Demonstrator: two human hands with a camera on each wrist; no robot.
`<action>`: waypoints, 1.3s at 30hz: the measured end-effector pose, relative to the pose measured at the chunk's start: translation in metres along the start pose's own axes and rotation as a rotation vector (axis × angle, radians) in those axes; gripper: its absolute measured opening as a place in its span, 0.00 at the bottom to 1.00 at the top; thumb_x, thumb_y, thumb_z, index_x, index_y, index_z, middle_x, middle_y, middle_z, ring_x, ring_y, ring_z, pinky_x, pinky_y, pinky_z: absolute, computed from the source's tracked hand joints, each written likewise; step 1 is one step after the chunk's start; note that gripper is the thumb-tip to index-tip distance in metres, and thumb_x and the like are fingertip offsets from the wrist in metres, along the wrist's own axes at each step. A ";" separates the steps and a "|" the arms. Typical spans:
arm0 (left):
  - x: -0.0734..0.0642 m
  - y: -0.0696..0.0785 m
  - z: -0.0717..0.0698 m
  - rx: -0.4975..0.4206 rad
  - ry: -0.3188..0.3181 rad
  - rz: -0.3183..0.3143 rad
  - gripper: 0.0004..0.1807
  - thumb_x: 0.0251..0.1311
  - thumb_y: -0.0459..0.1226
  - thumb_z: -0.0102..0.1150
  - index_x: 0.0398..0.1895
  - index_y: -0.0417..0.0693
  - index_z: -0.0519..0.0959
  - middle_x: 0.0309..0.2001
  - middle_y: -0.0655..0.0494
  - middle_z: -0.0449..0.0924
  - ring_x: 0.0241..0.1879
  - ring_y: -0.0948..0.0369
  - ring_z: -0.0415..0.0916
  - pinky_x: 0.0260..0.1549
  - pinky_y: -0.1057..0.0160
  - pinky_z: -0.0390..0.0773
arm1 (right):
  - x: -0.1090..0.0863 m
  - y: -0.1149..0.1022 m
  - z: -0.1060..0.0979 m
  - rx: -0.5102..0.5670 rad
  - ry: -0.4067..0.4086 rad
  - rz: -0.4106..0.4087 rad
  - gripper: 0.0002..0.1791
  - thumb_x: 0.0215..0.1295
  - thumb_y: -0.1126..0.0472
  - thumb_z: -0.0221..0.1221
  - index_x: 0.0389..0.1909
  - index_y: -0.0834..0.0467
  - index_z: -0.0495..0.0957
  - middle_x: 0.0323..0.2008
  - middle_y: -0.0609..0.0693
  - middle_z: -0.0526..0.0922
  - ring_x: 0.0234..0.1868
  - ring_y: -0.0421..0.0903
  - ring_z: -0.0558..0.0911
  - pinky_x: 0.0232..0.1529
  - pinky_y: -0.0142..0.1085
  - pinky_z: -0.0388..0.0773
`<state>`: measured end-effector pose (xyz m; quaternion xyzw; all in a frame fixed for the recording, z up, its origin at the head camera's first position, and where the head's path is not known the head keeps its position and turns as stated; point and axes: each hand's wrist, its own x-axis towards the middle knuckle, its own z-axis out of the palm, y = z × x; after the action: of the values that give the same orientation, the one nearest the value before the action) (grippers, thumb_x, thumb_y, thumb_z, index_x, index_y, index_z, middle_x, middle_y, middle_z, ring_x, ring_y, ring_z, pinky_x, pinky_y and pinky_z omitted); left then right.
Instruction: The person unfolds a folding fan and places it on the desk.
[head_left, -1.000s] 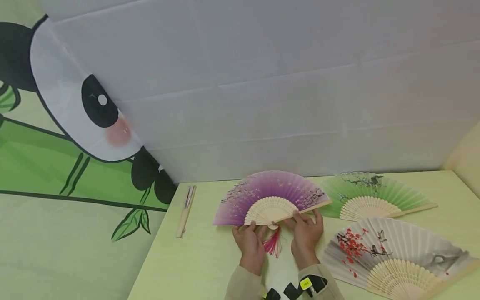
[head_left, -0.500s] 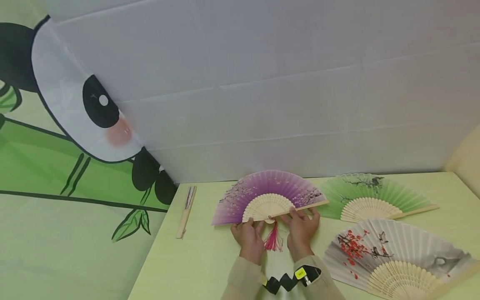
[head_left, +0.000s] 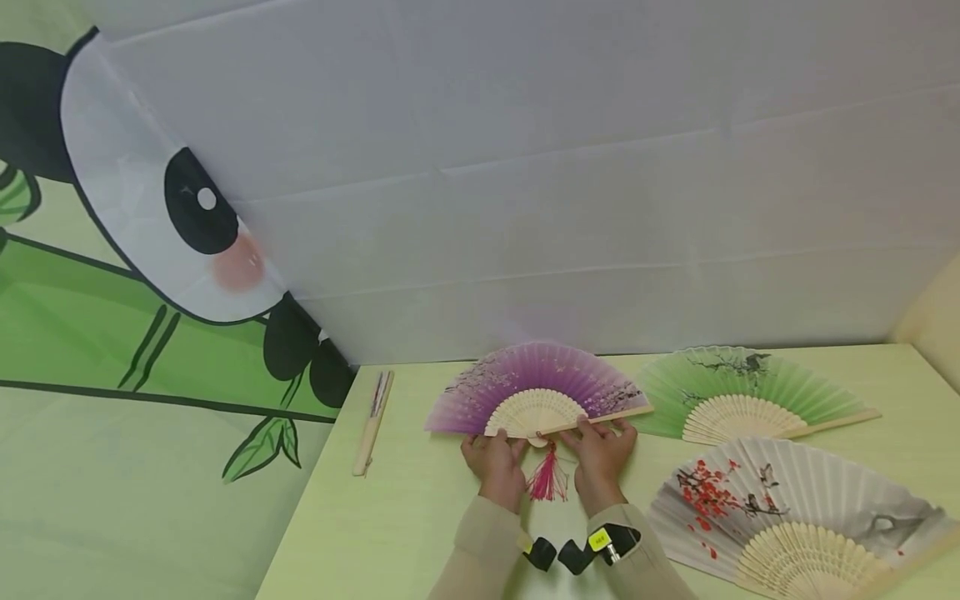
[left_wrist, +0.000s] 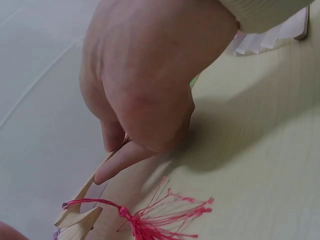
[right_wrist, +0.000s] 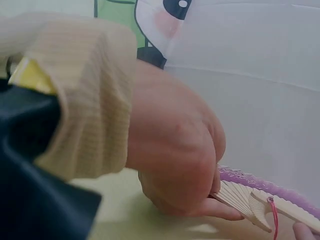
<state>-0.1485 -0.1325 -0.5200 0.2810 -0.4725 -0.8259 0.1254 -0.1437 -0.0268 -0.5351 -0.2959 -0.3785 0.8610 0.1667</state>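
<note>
A purple folding fan (head_left: 536, 371) stands spread near the back of the table, blossoms on its cloth and pale ribs below. My left hand (head_left: 495, 467) pinches its lower left edge, thumb in front of the ribs. On the other side, my right hand (head_left: 604, 462) pinches the wooden guard stick (head_left: 633, 412). Between the hands a pink tassel (head_left: 547, 479) hangs from the pivot. The left wrist view shows the right hand (left_wrist: 140, 85) with fingers behind and before the stick; the right wrist view shows the left hand (right_wrist: 180, 150) at the ribs (right_wrist: 240, 200).
A spread green fan (head_left: 795, 379) lies right of the purple one, partly behind it. Nearer, a spread white fan (head_left: 795, 483) with red blossoms lies at the right. A folded fan (head_left: 371, 425) lies at the left. A pale cloth wall (head_left: 525, 208) rises behind the table (head_left: 337, 533).
The purple fan's left lower edge has come up and its base has shifted slightly left and up in view. Both hands have moved a little with it, still holding.
</note>
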 end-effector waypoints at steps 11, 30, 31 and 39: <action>0.006 0.006 0.005 -0.011 -0.021 -0.062 0.42 0.59 0.18 0.40 0.77 0.27 0.38 0.72 0.20 0.53 0.68 0.36 0.67 0.66 0.42 0.76 | 0.005 -0.001 -0.002 -0.079 0.013 0.004 0.32 0.75 0.77 0.52 0.73 0.68 0.49 0.44 0.61 0.68 0.34 0.44 0.78 0.32 0.36 0.90; 0.001 0.026 -0.014 0.252 -0.022 -0.059 0.46 0.59 0.29 0.50 0.81 0.30 0.44 0.71 0.33 0.56 0.54 0.45 0.63 0.64 0.49 0.64 | -0.006 -0.014 -0.017 -0.245 -0.088 0.070 0.35 0.72 0.77 0.53 0.75 0.71 0.49 0.68 0.76 0.63 0.65 0.68 0.73 0.49 0.44 0.90; 0.001 0.027 -0.016 0.246 -0.024 -0.058 0.46 0.59 0.29 0.49 0.81 0.30 0.44 0.71 0.33 0.57 0.55 0.45 0.62 0.64 0.48 0.63 | -0.008 -0.016 -0.018 -0.245 -0.085 0.065 0.36 0.71 0.78 0.53 0.75 0.72 0.49 0.67 0.75 0.63 0.63 0.67 0.73 0.48 0.43 0.90; 0.009 0.038 -0.031 0.210 0.000 -0.016 0.43 0.63 0.28 0.47 0.81 0.28 0.47 0.63 0.37 0.61 0.58 0.46 0.62 0.69 0.47 0.63 | -0.021 -0.026 -0.016 -0.246 -0.105 0.065 0.32 0.72 0.76 0.52 0.73 0.73 0.52 0.56 0.63 0.65 0.48 0.50 0.76 0.45 0.38 0.90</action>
<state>-0.1396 -0.1786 -0.5032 0.2964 -0.5542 -0.7727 0.0890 -0.1152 -0.0116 -0.5164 -0.2808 -0.4796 0.8274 0.0809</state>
